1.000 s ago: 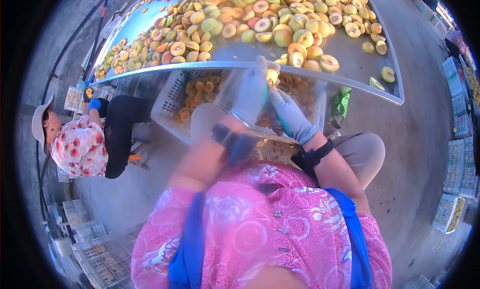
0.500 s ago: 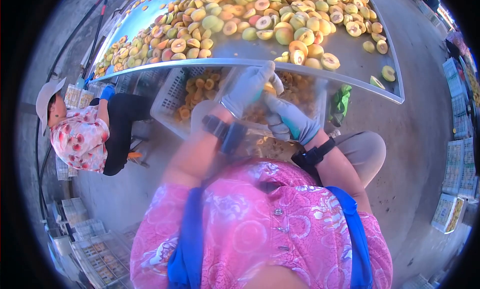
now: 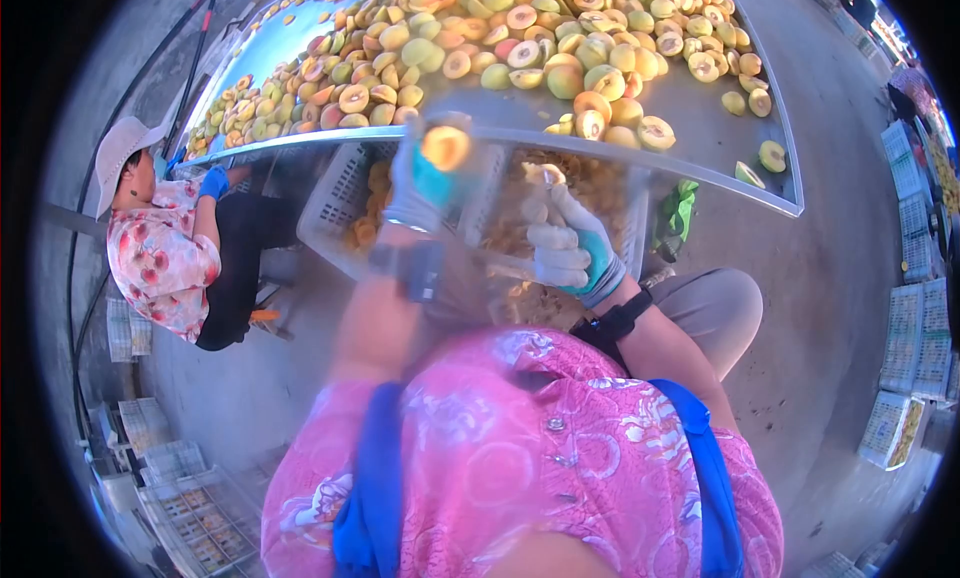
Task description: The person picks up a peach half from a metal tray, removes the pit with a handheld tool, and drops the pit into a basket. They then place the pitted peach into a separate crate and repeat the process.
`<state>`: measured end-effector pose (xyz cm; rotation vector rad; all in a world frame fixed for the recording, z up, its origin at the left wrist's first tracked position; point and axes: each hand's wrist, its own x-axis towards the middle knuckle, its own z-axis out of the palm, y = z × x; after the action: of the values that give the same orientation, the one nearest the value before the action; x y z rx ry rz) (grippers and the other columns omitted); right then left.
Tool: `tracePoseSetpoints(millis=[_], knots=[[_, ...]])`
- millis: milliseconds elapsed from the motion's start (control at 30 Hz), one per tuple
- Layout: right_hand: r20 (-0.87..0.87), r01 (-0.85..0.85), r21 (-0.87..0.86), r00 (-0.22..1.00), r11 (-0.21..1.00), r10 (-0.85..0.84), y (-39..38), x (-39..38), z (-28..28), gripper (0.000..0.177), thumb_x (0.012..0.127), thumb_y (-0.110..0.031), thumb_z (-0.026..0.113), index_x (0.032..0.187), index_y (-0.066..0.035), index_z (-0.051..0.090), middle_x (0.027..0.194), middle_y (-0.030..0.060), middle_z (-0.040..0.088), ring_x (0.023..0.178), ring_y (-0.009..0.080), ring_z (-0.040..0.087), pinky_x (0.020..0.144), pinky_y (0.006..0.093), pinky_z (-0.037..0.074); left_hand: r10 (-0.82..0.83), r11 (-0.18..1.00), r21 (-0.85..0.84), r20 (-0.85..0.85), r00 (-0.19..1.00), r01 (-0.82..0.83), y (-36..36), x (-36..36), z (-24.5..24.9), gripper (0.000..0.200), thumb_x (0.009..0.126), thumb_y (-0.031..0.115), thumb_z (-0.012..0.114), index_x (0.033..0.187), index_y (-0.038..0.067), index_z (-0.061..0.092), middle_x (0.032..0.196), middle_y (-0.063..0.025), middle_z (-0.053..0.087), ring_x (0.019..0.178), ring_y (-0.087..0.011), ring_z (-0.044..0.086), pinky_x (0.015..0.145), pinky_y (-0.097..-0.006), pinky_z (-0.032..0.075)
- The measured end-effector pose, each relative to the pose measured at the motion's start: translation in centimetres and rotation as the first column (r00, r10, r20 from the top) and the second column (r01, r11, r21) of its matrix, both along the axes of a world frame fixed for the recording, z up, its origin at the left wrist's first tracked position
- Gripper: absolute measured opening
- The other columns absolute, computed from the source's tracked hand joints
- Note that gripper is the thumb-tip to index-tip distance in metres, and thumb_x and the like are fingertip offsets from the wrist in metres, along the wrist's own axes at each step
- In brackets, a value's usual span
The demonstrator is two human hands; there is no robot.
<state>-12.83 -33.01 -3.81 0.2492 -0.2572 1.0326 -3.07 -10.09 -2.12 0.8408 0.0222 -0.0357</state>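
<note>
My left hand (image 3: 422,183), gloved in grey and teal and blurred by motion, holds a peach half (image 3: 445,148) with its orange cut face showing. It is at the near rim of the metal table (image 3: 600,141), above a white crate. My right hand (image 3: 575,246), in a matching glove, is closed in a fist with the thumb pointing up. A pale yellow scrap of fruit (image 3: 545,174) sticks out at its thumb tip; whatever the fist grips is mostly hidden. Many halved peaches (image 3: 590,73) lie heaped on the table beyond both hands.
Below the table rim stand a white crate (image 3: 335,203) with orange fruit pieces and another crate (image 3: 637,213) with scraps. A green bag (image 3: 680,213) hangs at the right. A co-worker (image 3: 165,248) sits at the left. Stacked crates (image 3: 905,328) line the right side.
My hands were together over the crates; now they are apart. The left has moved left with the peach half, while the right shows a fruit scrap at its thumb. The co-worker's head has shifted right.
</note>
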Motion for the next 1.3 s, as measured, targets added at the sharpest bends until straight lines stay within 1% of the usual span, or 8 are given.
tracePoseSetpoints(millis=[267, 567, 700, 867, 967, 1033, 1167, 1300], knots=[[-0.087, 0.240, -0.125, 0.964, 0.963, -0.251, -0.2, 1.0, -2.7, 0.042, 0.102, -0.047, 0.037, 0.106, -0.010, 0.058, 0.064, -0.0051, 0.042, 0.042, 0.0060, 0.038, 0.036, 0.0238, 0.032, -0.201, -0.049, 0.849, 0.507, 0.838, -0.526, -1.0, 3.1, 1.9, 0.038, 0.090, 0.029, 0.060, 0.122, 0.008, 0.059, 0.119, -0.0140, 0.059, 0.111, -0.0296, 0.057, 0.098, -0.0383, 0.043], [-0.039, 0.388, -0.356, 0.903, 0.850, -0.428, -2.3, 0.8, 0.3, 0.039, 0.103, -0.044, 0.038, 0.101, -0.009, 0.056, 0.064, -0.0058, 0.039, 0.040, 0.0049, 0.034, 0.035, 0.0222, 0.031, -0.691, -0.032, 0.974, -0.183, 0.700, 0.222, -9.3, 9.0, 1.9, 0.047, 0.085, 0.018, 0.057, 0.132, 0.012, 0.055, 0.130, -0.0157, 0.056, 0.113, -0.0287, 0.056, 0.095, -0.0370, 0.045], [0.095, 0.482, -0.417, 0.866, 0.770, -0.491, -3.0, 1.3, 1.7, 0.038, 0.101, -0.049, 0.040, 0.100, -0.012, 0.051, 0.065, -0.0070, 0.037, 0.040, 0.0047, 0.031, 0.034, 0.0220, 0.026, -0.670, -0.218, 0.976, -0.137, 0.730, -0.017, -9.2, 10.5, 1.3, 0.051, 0.082, 0.017, 0.059, 0.133, 0.010, 0.054, 0.124, -0.0154, 0.060, 0.109, -0.0265, 0.059, 0.090, -0.0350, 0.047], [0.142, 0.539, -0.399, 0.835, 0.742, -0.531, -3.7, 1.6, 2.1, 0.038, 0.101, -0.048, 0.041, 0.099, -0.012, 0.053, 0.064, -0.0071, 0.036, 0.040, 0.0053, 0.031, 0.035, 0.0226, 0.027, -0.628, -0.226, 0.972, -0.098, 0.772, -0.060, -9.2, 9.3, 1.8, 0.050, 0.082, 0.029, 0.066, 0.126, 0.007, 0.057, 0.123, -0.0137, 0.060, 0.111, -0.0255, 0.058, 0.095, -0.0340, 0.045], [0.179, 0.567, -0.488, 0.809, 0.664, -0.560, -3.7, 1.4, 2.4, 0.038, 0.100, -0.048, 0.043, 0.099, -0.011, 0.054, 0.063, -0.0068, 0.036, 0.041, 0.0060, 0.032, 0.035, 0.0235, 0.027, -0.452, 0.089, 0.994, -0.019, 0.892, 0.067, -8.9, 6.9, 2.0, 0.043, 0.083, 0.026, 0.066, 0.121, 0.006, 0.058, 0.114, -0.0110, 0.063, 0.102, -0.0219, 0.061, 0.089, -0.0337, 0.049], [0.288, 0.544, -0.617, 0.829, 0.569, -0.480, -3.3, 1.3, 2.7, 0.035, 0.100, -0.046, 0.046, 0.099, -0.012, 0.055, 0.064, -0.0060, 0.040, 0.041, 0.0062, 0.034, 0.036, 0.0233, 0.028, -0.225, 0.814, 0.570, 0.133, 0.965, 0.111, -9.0, 5.8, 1.5, 0.035, 0.083, 0.017, 0.064, 0.115, 0.005, 0.060, 0.102, -0.0104, 0.064, 0.094, -0.0238, 0.063, 0.082, -0.0296, 0.050], [0.438, 0.557, -0.777, 0.813, 0.293, -0.384, -1.5, 0.4, 4.1, 0.030, 0.099, -0.043, 0.049, 0.098, -0.014, 0.055, 0.066, -0.0055, 0.044, 0.045, 0.0051, 0.038, 0.039, 0.0217, 0.031, -0.144, 0.988, -0.060, -0.060, 0.988, 0.141, -8.3, 2.4, 1.2, 0.027, 0.084, 0.014, 0.062, 0.108, 0.003, 0.058, 0.097, -0.0094, 0.061, 0.090, -0.0189, 0.062, 0.078, -0.0345, 0.055], [0.578, 0.610, -0.789, 0.778, 0.074, -0.246, -0.1, 0.5, 4.0, 0.030, 0.099, -0.041, 0.047, 0.101, -0.011, 0.054, 0.066, -0.0034, 0.045, 0.045, 0.0058, 0.038, 0.037, 0.0210, 0.032, -0.152, 0.722, 0.684, 0.305, 0.940, -0.105, -9.0, -2.6, 3.1, 0.032, 0.095, 0.020, 0.053, 0.118, -0.002, 0.054, 0.111, -0.0175, 0.061, 0.099, -0.0322, 0.063, 0.083, -0.0483, 0.055]])
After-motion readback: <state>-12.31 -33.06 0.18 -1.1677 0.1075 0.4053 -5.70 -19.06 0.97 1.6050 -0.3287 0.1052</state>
